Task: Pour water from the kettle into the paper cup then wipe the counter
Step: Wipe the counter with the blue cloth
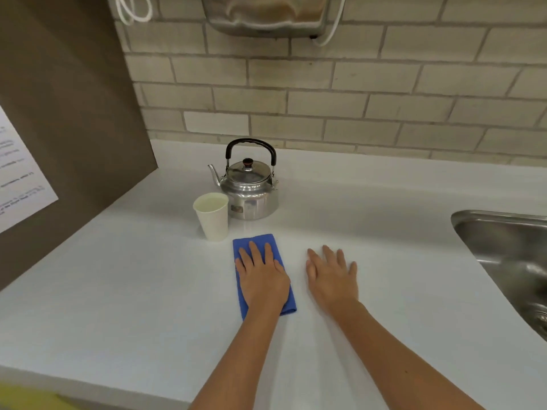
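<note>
A steel kettle (250,187) with a black handle stands upright at the back of the white counter (118,276), spout pointing left. A white paper cup (212,216) with water in it stands just in front of the kettle, to its left. A folded blue cloth (257,241) lies flat on the counter in front of the cup. My left hand (262,278) presses flat on the cloth, fingers spread, covering its middle. My right hand (331,276) rests flat on the bare counter a little to the right of the cloth, holding nothing.
A steel sink (509,261) is set into the counter at the right. A brown panel (68,128) with a printed sheet (20,179) walls off the left side. The tiled wall behind carries a metal dispenser (266,16).
</note>
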